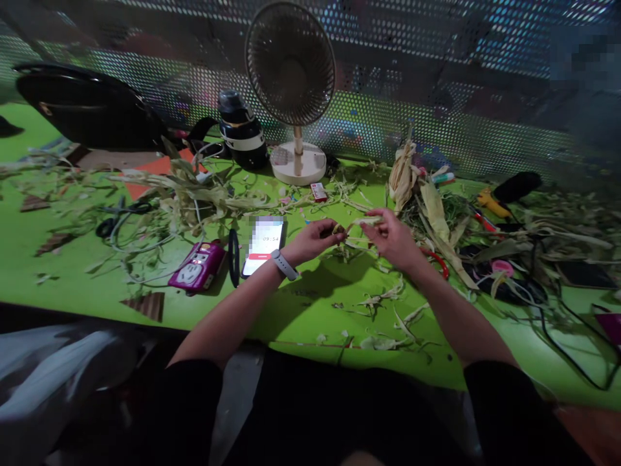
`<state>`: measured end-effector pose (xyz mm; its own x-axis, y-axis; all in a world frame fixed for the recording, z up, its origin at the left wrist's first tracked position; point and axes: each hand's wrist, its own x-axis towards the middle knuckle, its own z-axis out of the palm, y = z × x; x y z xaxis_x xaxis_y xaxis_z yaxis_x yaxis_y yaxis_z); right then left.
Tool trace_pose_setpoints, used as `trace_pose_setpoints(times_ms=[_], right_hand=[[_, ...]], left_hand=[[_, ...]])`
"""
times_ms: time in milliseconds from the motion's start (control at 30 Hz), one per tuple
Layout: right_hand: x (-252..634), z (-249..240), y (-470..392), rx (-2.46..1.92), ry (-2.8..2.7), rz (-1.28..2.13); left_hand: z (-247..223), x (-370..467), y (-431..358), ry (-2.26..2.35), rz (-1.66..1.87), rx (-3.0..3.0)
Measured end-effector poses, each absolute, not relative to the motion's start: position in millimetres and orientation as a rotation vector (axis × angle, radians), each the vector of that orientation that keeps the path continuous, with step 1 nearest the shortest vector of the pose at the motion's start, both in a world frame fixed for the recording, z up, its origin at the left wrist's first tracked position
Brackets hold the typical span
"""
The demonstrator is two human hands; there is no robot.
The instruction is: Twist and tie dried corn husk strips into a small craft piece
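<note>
Pale strips of dried husk (365, 221) stretch between my two hands above the green table (310, 317). My left hand (317, 239), with a watch on the wrist, pinches a small brownish part of the husk piece. At the other end, the fingers of my right hand (391, 238) are closed on a pale strip. A lit phone (263, 246) lies left of my left hand. Loose husk scraps (378, 299) are scattered below my hands. Larger husks (435, 210) lie to the right of my right hand.
A fan (297, 163) and a dark bottle (245, 139) stand at the back. A purple power socket (198, 266), cables and scissors (116, 217) lie left. Behind them is a black bag (92, 110). A yellow-handled tool (493, 203) and black cords lie right.
</note>
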<state>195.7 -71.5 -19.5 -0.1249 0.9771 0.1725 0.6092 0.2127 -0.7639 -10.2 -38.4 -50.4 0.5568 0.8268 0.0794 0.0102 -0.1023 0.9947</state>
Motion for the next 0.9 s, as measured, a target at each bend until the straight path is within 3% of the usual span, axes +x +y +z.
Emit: trace_pose_setpoints(times_ms=[100,200,467,900], right_hand=[[213,1,-68,-1.326,-1.705,1.118],[220,11,-71,-1.137,-1.677,1.273],[193,-4,-82,-1.042,-1.932,0.726],[180,-12,-87,-1.427,-1.904,0.615]], left_hand=[[-51,-14,-32,0.727,0.825,1.37],[-50,-15,-31,0.721,0.846,1.294],[-49,-7,-41,0.665,0.802,1.29],[-50,2,-53,0.871,0.951,1.61]])
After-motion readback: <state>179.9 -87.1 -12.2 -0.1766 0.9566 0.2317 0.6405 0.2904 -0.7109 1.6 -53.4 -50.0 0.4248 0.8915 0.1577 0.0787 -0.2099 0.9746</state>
